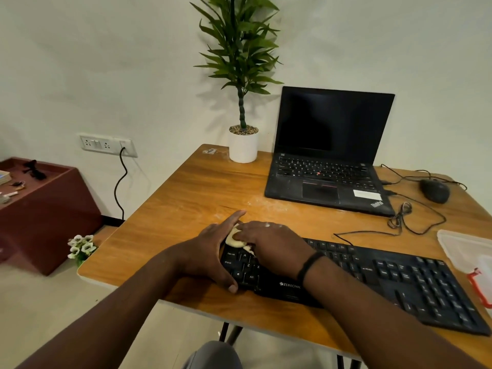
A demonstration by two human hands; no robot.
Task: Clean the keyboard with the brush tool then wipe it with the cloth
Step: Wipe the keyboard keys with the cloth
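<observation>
The right hand's fingers (pixel 246 231) curl down over a pale cream cloth (pixel 234 238), pressing it onto the top left corner of the black keyboard (pixel 372 275). The right hand (pixel 274 246) lies palm down across the left keys, knuckles up, a dark band on the wrist, the forearm running back toward the lower right. The left hand (pixel 213 251) braces the keyboard's left end: its fingers are spread narrow and fairly straight along the far edge, one reaching past the cloth, while the thumb hooks the near front edge. Its forearm slants down to the lower left. The keyboard sits at an angle on the wooden tabletop (pixel 186 198). Behind it stand an open laptop (pixel 330 161), a mouse (pixel 435 190) and a potted plant (pixel 242 145).
</observation>
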